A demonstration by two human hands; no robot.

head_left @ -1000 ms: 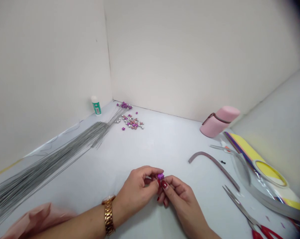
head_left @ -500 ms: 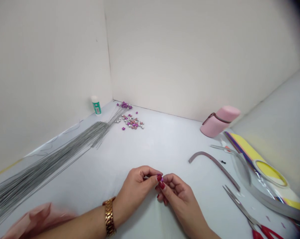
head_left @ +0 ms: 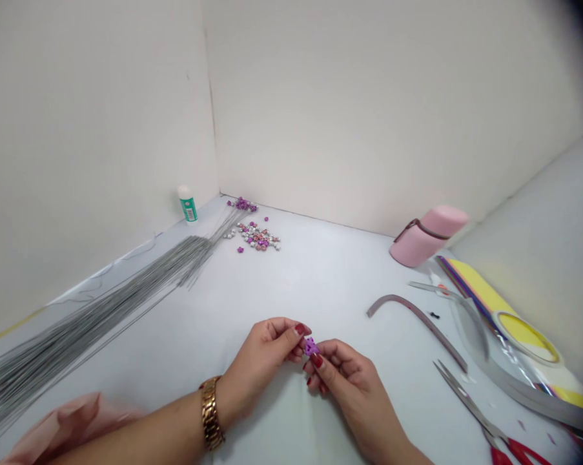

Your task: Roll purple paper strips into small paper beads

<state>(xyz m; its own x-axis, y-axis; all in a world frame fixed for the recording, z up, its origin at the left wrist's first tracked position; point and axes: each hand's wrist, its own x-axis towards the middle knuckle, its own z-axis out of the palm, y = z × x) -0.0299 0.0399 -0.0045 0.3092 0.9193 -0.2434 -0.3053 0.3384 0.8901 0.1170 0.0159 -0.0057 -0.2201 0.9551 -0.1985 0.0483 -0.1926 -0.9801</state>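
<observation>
A small purple folded-paper star [head_left: 311,347] is pinched between the thumb and fingers of my right hand [head_left: 347,381]. On its left side, the closed fingertips of my left hand [head_left: 269,349] meet the star's edge, the thumb lying against the index finger. Both hands are low over the table in front of me. The star's underside is hidden by the fingers. Farther back lies a pile of small purple, silver and copper-coloured stars [head_left: 259,237].
A bundle of grey wires [head_left: 126,294] stretches along the left, with purple stars [head_left: 243,205] at its far end. A glue stick [head_left: 188,206] stands behind. To the right are a pink bottle [head_left: 427,237], curved strips [head_left: 421,323], red-handled scissors [head_left: 470,403] and a tape roll [head_left: 526,337].
My left thumb and index finger have drawn slightly up and left, exposing more of the purple star. My right hand has stayed almost in place.
</observation>
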